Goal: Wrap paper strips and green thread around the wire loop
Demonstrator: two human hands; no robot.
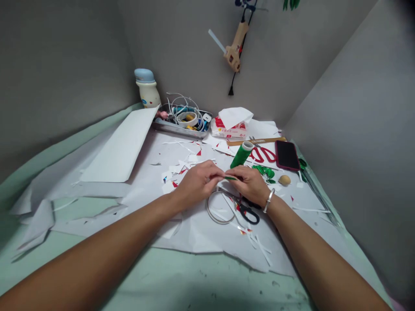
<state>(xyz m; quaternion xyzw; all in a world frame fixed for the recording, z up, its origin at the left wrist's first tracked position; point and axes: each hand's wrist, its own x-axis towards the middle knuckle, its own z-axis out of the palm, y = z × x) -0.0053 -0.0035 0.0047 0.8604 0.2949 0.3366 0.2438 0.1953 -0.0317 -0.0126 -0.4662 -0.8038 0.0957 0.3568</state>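
Note:
Between the fingertips of both hands is a small, narrow green piece [231, 177]; its exact kind is too small to make out. My left hand [201, 180] pinches its left end. Closed on its right side is my right hand [251, 183], with a silvery bangle on the wrist. Just behind them stands a green spool [241, 155] with a white top, slightly tilted. Below the hands lie a metal ring [209, 211] and black-handled scissors [251, 216], partly hidden by my right hand. Green leaf-like pieces [266, 171] lie right of the spool.
White paper [201, 237] with scraps covers the table. At the back are a metal tray [177, 128] of supplies, a tissue pack [228, 129] and a bottle [148, 93]. Red-handled scissors [269, 154], a phone [287, 155] and a round tan object [284, 180] lie right. A glue gun [236, 47] hangs behind.

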